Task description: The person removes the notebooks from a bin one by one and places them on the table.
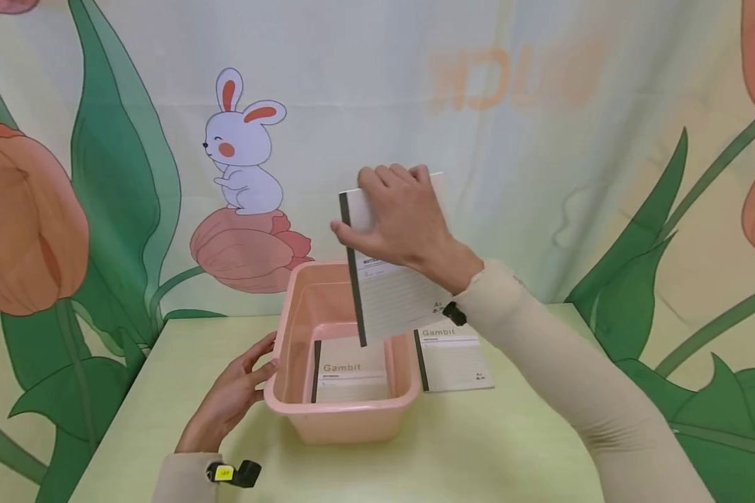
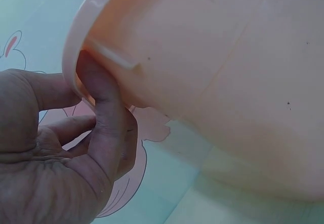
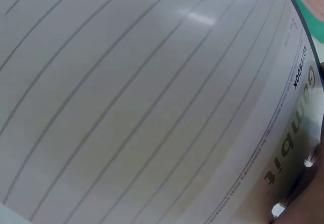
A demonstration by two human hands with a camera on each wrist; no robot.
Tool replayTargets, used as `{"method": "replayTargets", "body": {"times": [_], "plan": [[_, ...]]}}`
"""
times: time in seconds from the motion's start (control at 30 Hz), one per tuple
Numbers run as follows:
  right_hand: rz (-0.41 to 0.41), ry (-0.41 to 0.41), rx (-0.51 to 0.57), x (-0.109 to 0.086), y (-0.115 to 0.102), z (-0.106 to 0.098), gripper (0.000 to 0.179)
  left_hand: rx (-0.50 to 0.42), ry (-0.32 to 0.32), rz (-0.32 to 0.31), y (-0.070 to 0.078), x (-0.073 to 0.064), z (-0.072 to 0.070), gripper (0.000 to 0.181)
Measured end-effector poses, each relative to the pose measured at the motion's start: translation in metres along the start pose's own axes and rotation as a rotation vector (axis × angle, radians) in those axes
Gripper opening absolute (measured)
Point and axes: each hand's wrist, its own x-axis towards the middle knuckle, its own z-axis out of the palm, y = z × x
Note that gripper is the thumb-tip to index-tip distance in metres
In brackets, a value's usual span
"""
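My right hand (image 1: 405, 220) grips a notebook (image 1: 390, 304) by its upper end, fingers over the top edge and thumb toward the dark spine. The notebook hangs upright, slightly tilted, above a pink plastic basin (image 1: 352, 425). Its ruled cover (image 3: 142, 102) fills most of the right wrist view, with "Gambit" along one side. On the basin's left side, my left hand (image 1: 233, 391) holds the rim; the left wrist view shows its fingers (image 2: 104, 92) curled at the lip. Inside the basin lies another Gambit notebook (image 1: 352, 377), face up.
A third Gambit notebook (image 1: 456, 367) lies on the pale green table (image 1: 509, 447), just right of the basin, its top partly hidden behind the raised one. Behind the table hangs a curtain (image 1: 352, 84) printed with tulips and a rabbit.
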Motion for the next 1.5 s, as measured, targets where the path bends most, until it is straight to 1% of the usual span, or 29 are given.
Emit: {"method": "replayTargets", "body": {"times": [0.07, 0.13, 0.2, 0.3, 0.43, 0.53, 0.67, 0.8, 0.9, 1.1, 1.27, 1.4, 1.5], "plan": [[0.006, 0.023, -0.001, -0.011, 0.018, -0.008, 0.052, 0.0, 0.002, 0.001, 0.0, 0.0, -0.001, 0.062], [0.025, 0.03, -0.009, -0.024, 0.038, -0.013, 0.052, -0.002, -0.004, 0.004, 0.001, 0.0, -0.002, 0.062], [0.059, 0.006, -0.026, -0.039, 0.058, -0.013, 0.052, -0.008, -0.01, 0.005, 0.001, 0.0, -0.002, 0.062], [0.12, -0.066, -0.051, -0.066, 0.088, -0.007, 0.051, -0.012, -0.01, 0.006, 0.0, 0.001, -0.002, 0.062], [0.204, -0.182, -0.058, -0.108, 0.127, 0.014, 0.05, -0.02, -0.005, 0.007, -0.002, 0.001, -0.002, 0.061], [0.251, -0.242, -0.051, -0.143, 0.154, 0.034, 0.049, -0.022, -0.007, 0.006, -0.003, 0.001, -0.001, 0.062], [0.267, -0.294, -0.052, -0.184, 0.184, 0.065, 0.047, -0.02, -0.013, 0.009, -0.004, 0.001, 0.0, 0.061], [0.255, -0.351, -0.062, -0.213, 0.206, 0.094, 0.047, -0.016, 0.001, 0.013, -0.004, 0.0, -0.001, 0.061], [0.261, -0.383, -0.07, -0.23, 0.218, 0.11, 0.049, -0.015, 0.005, 0.016, -0.004, 0.0, -0.001, 0.061], [0.313, -0.425, -0.053, -0.255, 0.233, 0.14, 0.049, -0.009, -0.006, 0.03, -0.004, -0.001, -0.004, 0.062], [0.337, -0.464, -0.041, -0.259, 0.238, 0.167, 0.053, -0.013, -0.005, 0.038, -0.005, -0.003, -0.009, 0.062], [0.357, -0.473, -0.053, -0.26, 0.24, 0.174, 0.052, -0.026, -0.029, 0.04, -0.005, -0.002, -0.007, 0.063], [0.363, -0.486, -0.051, -0.258, 0.242, 0.177, 0.051, -0.035, -0.035, 0.03, -0.006, -0.002, -0.006, 0.063]]}}
